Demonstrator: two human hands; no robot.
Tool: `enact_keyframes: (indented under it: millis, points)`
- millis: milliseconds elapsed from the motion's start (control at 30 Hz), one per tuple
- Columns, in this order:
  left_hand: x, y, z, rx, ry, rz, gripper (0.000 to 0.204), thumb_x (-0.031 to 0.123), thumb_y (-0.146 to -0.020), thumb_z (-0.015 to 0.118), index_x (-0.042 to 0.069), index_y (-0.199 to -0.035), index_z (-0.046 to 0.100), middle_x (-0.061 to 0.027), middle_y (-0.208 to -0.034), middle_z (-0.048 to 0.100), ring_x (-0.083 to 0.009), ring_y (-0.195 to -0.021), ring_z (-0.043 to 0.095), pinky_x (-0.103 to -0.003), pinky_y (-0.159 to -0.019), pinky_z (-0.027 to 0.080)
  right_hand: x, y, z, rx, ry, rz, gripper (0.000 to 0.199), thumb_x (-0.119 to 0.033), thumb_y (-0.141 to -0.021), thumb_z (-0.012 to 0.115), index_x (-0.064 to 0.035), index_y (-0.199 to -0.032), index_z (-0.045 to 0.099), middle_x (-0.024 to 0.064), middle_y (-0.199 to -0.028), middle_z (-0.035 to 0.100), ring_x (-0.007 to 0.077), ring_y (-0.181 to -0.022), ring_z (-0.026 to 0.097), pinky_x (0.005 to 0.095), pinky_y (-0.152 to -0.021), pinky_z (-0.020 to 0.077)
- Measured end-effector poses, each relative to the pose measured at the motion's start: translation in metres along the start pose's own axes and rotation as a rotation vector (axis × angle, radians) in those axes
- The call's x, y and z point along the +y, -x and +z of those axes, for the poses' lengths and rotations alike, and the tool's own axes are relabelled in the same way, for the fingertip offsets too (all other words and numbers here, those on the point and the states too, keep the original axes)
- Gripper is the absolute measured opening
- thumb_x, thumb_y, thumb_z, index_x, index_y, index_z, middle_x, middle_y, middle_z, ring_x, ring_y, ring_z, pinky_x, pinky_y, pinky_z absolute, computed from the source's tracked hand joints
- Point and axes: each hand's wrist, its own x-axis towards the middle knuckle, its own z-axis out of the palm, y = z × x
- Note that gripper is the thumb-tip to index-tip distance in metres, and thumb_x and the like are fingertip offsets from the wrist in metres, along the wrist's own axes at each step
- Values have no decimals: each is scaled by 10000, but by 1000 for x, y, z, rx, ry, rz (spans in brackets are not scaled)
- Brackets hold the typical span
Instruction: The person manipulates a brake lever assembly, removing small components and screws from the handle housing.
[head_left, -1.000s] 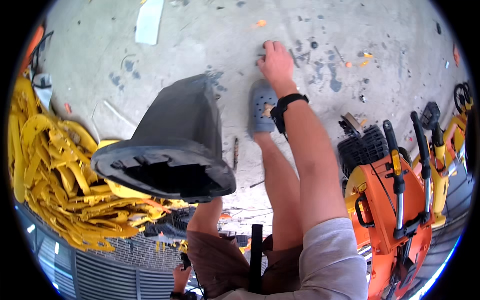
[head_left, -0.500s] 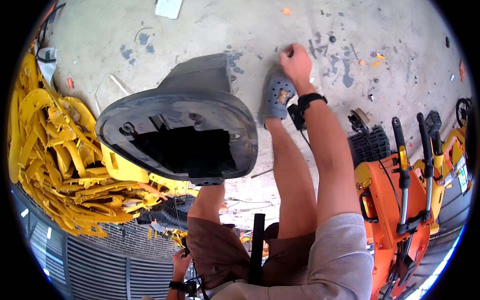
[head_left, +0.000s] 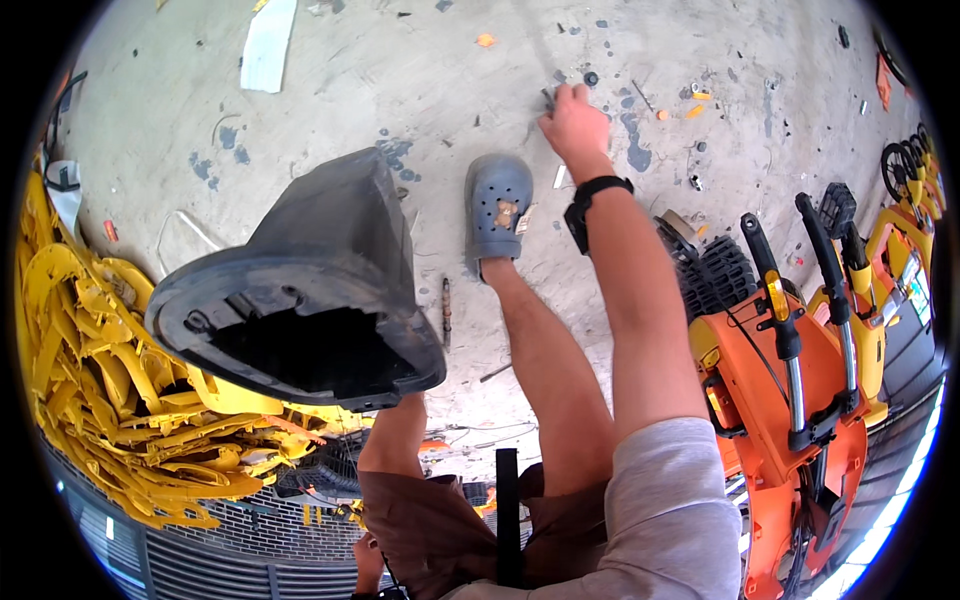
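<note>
My right hand (head_left: 577, 130), with a black band at its wrist, reaches low over the concrete floor, fingers curled together. A thin dark piece (head_left: 548, 98) shows at its fingertips; its kind is unclear. My left hand (head_left: 368, 553) is low beside my thigh, small and partly hidden. Its fingers look curled, and what they hold cannot be made out. In front of my left leg is a large dark grey hollow plastic housing (head_left: 335, 225) with a wide oval rim and black opening. It hides my left foot. My right foot wears a grey clog (head_left: 497, 205).
Yellow plastic panels (head_left: 100, 370) are heaped at the left. Orange scooter-like machines (head_left: 775, 400) with upright bars stand at the right, beside a black ribbed part (head_left: 715, 275). A slender rod (head_left: 446, 315), a pale sheet (head_left: 268, 45) and small scraps lie on the floor.
My right hand has moved away from beside the clog, further forward over the floor. The view has shifted, so the housing appears further left and lower. My left hand shows less.
</note>
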Motion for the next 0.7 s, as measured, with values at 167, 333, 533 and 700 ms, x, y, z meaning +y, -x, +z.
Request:
enact_keyframes:
  millis: [167, 333, 533, 700]
  points:
    - [-2, 5, -1, 10, -4, -71, 192, 20, -782, 648, -77, -946, 665, -65, -737, 678, -88, -638, 610, -238, -581, 489, -20, -12, 14, 4, 72, 19, 217, -165, -874, 532, -56, -1061, 534, 127, -1069, 576, 314, -820, 695, 413, -695, 559]
    - [30, 18, -11, 17, 78, -157, 163, 21, -779, 641, -101, -888, 645, -90, -688, 659, -123, -545, 617, -267, -510, 521, -13, -14, 17, 34, -85, 74, 415, -218, -772, 664, -48, -1095, 467, 153, -1075, 585, 362, -826, 669, 445, -690, 544]
    - [37, 28, -12, 5, 12, -189, 172, 22, -783, 639, -109, -894, 636, -97, -680, 653, -137, -553, 627, -277, -521, 540, -17, -19, 15, 0, -22, 67, 341, -221, -794, 651, -50, -1052, 510, 142, -1038, 605, 343, -818, 678, 429, -689, 551]
    - [41, 22, -12, -3, -2, -141, 219, 17, -792, 633, -113, -968, 640, -99, -711, 664, -134, -580, 636, -273, -534, 546, -13, -17, 13, 31, 29, 16, 298, -245, -788, 685, -54, -986, 574, 132, -1007, 614, 298, -795, 694, 385, -680, 556]
